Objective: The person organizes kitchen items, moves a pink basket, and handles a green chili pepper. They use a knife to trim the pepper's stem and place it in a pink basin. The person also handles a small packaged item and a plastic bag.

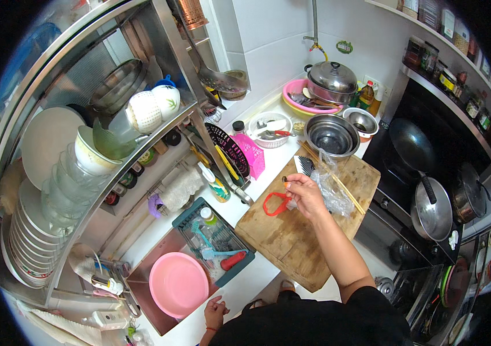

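Note:
My right hand (306, 193) is over the wooden chopping board (280, 242), pinching a small dark thing (285, 178) between thumb and fingertip; what it is cannot be told. Beside that hand lie a red plastic loop (273, 211), a clear plastic bag (336, 197) and a pair of wooden chopsticks (344, 190). A black-and-white striped object (304, 165) sits at the board's far edge. My left hand (216, 312) is low in the view by the counter's front edge, fingers loosely curled, holding nothing visible. Near it a pink basin (179, 283) stands in the sink (145, 298).
A green drying tray (245, 268) with brushes borders the sink. Metal bowls (332, 134) and a white basket (270, 123) stand behind the board. To the right is a black stove (384, 160) with pans. A metal dish rack (193, 110) holding bowls and plates overhangs the left.

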A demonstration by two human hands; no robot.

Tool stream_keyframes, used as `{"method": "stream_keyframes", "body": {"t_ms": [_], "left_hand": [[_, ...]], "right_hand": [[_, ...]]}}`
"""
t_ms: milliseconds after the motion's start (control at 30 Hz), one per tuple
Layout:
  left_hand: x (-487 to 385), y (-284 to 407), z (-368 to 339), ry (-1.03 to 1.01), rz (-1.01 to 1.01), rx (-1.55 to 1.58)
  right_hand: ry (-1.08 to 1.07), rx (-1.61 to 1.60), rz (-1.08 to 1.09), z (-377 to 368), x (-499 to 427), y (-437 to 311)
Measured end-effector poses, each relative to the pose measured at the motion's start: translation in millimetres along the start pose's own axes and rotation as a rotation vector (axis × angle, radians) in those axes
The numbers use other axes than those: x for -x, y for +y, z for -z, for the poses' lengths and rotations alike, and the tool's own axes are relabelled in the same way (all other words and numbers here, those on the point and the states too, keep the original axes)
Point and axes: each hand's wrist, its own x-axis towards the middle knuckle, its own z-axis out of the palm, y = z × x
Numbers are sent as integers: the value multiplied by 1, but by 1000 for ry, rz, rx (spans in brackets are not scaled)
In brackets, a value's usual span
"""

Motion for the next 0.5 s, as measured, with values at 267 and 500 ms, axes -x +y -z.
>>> {"method": "stream_keyframes", "body": {"t_ms": [267,500], "left_hand": [[0,-10,15,-24,-4,42],[0,-6,20,-21,-17,35]], "right_hand": [[-19,-151,-69,-28,15,0],[-124,-294,-124,-32,26,1]]}}
